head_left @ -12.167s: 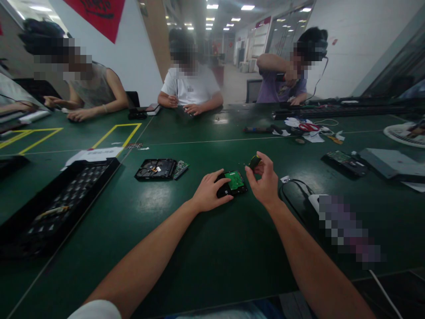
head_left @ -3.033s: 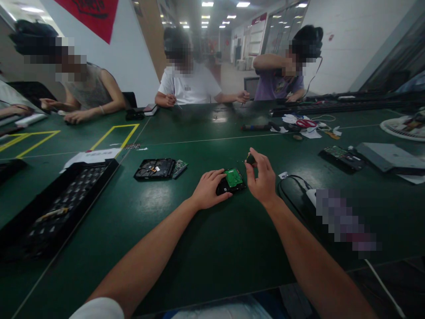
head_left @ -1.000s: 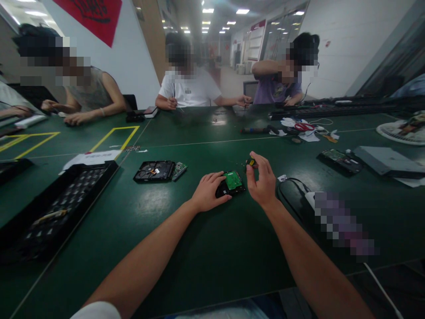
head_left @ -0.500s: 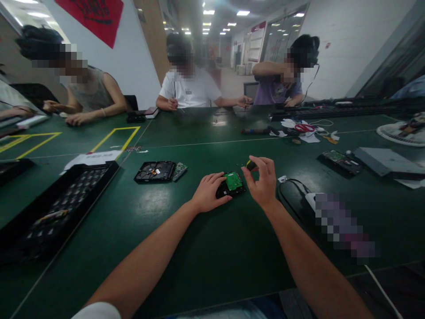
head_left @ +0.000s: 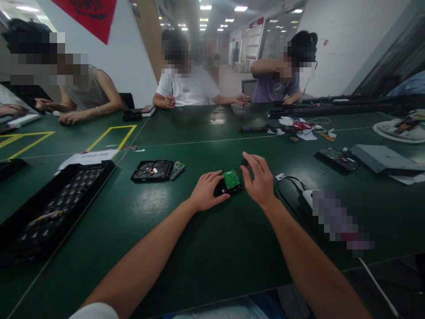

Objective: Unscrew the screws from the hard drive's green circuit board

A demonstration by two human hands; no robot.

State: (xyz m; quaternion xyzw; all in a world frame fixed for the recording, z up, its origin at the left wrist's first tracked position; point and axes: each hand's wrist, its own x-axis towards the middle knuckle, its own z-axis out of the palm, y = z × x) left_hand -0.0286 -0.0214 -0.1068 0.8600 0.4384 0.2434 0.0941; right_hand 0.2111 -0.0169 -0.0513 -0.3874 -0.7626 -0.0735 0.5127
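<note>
Right hand (head_left: 259,179) has shifted its fingers above the green table (head_left: 206,252).

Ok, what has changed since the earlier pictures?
Across the dark green table, a hand of the white-shirted person has moved picture-right. The bare right hand has shifted its fingers around the small dark handle. The bare left hand stays on the black, green-boarded hard drive.

We see a dark green worktop (head_left: 199,248) marked with bright yellow outlines (head_left: 122,127) and thin pale lines. The flat rectangular circuit board (head_left: 231,179) is vivid green on a black drive casing (head_left: 220,189). We also note a long black plastic tray (head_left: 66,199) (its inside dotted with pale grey patches) and a plain grey metal box (head_left: 381,158).
</note>
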